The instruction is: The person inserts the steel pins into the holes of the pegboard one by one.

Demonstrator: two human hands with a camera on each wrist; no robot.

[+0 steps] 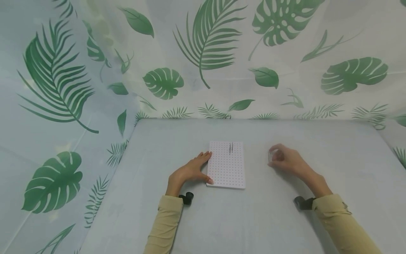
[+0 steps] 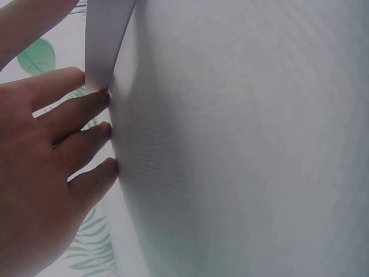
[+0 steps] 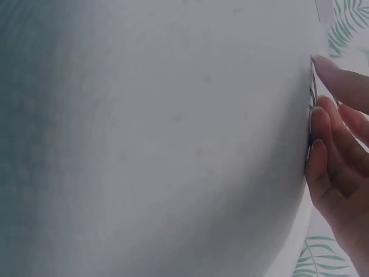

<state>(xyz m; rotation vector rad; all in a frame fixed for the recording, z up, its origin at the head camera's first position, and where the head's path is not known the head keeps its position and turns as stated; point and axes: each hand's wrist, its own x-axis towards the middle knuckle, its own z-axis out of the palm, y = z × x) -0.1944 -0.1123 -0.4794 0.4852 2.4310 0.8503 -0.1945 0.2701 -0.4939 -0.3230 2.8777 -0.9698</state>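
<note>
A white board (image 1: 226,169) with rows of small dots or holes lies on the table; several thin dark pins or wires (image 1: 231,148) show near its top right. My left hand (image 1: 191,169) rests at the board's left side, thumb on the lower left corner and fingertips along the edge. In the left wrist view those fingers are spread and fairly straight, against the board's side (image 2: 105,46). To the right of the board, my right hand (image 1: 285,159) pinches thin metal wire pieces (image 3: 314,92) between thumb and fingers, low over the table. Their exact shape is too fine to tell.
The pale grey table (image 1: 253,218) reaches back to a white curtain (image 1: 228,91) printed with green leaves, which also hangs on the left. A dark wrist-camera mount (image 1: 187,198) sits on the left wrist, another (image 1: 302,203) on the right.
</note>
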